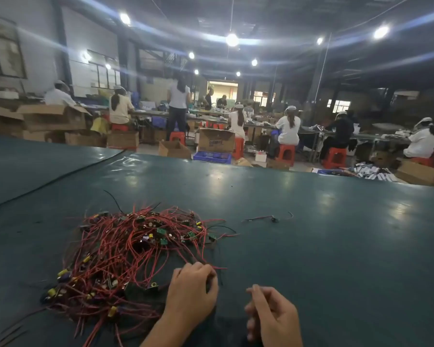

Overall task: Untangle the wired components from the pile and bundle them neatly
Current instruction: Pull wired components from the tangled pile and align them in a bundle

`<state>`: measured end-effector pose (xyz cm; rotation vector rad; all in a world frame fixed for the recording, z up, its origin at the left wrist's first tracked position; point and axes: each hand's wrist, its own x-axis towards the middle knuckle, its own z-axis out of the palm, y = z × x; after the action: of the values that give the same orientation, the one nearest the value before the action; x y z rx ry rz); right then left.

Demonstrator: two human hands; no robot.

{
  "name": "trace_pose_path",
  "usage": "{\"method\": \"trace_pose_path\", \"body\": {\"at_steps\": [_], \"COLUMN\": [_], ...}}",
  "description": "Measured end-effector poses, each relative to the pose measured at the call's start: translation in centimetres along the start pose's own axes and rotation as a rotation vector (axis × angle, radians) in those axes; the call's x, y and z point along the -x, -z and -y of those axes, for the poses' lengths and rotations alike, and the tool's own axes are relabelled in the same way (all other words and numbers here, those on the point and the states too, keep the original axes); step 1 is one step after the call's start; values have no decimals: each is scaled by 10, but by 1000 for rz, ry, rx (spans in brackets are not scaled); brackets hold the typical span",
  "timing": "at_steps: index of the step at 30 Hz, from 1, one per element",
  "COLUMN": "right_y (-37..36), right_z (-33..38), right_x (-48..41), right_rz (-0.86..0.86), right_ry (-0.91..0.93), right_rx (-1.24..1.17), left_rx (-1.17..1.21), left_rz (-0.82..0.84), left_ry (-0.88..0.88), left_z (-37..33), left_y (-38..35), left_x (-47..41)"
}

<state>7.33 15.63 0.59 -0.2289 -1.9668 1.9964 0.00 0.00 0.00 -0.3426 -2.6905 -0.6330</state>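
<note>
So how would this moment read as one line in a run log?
pile: tangled on green table | left hand: grips pile's near edge wires | right hand: curled, grip unclear | stray component: apart

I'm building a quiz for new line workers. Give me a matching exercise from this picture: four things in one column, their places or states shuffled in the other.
Things
1. tangled pile of red-wired components
2. single loose red-wired component
3. long thin black cable
4. left hand

Places or states
A. crosses the green table at far left
B. fingers curled on wires at the pile's near-right edge
C. lies alone, right of the pile
D. heaped before the person, left of centre

Pairs: 1-D, 2-C, 3-A, 4-B
</note>
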Motion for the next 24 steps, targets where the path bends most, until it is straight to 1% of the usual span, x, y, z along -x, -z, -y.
{"method": "trace_pose_path", "body": {"at_steps": [1,3,5,7,9,11,14,15,17,18,20,22,24], "right_y": [1,5,7,5,3,1,0,0,-1,-1,-4,-6,-6], "right_z": [-5,-7,-5,-3,-2,-2,-4,-4,-3,-2,-2,-3,-3], "right_x": [-3,-3,-3,-2,0,0,0,0,0,0,-1,-1,0], "right_rz": [-9,-45,-48,-32,10,30,55,57,65,70,69,63,68], "right_ry": [14,-7,-16,-29,-25,-26,-15,-9,13,25,39,51,65], "right_rx": [-2,-36,-52,-43,-6,17,32,39,59,71,82,91,103], "left_rx": [11,24,49,62,61,36,-50,-65,-90,-128,-231,-257,-238], "left_rz": [6,-34,-10,40,28,-49,-248,-249,-97,-10,110,127,68], "left_ry": [-4,-7,13,7,-29,-55,-96,-77,36,99,169,185,140], "left_z": [3,3,3,6,7,0,-5,-5,-6,-4,2,5,8], "left_y": [-2,-3,1,2,4,15,22,23,20,15,7,5,8], "left_x": [1,3,6,11,13,16,16,17,19,19,20,21,20]}}
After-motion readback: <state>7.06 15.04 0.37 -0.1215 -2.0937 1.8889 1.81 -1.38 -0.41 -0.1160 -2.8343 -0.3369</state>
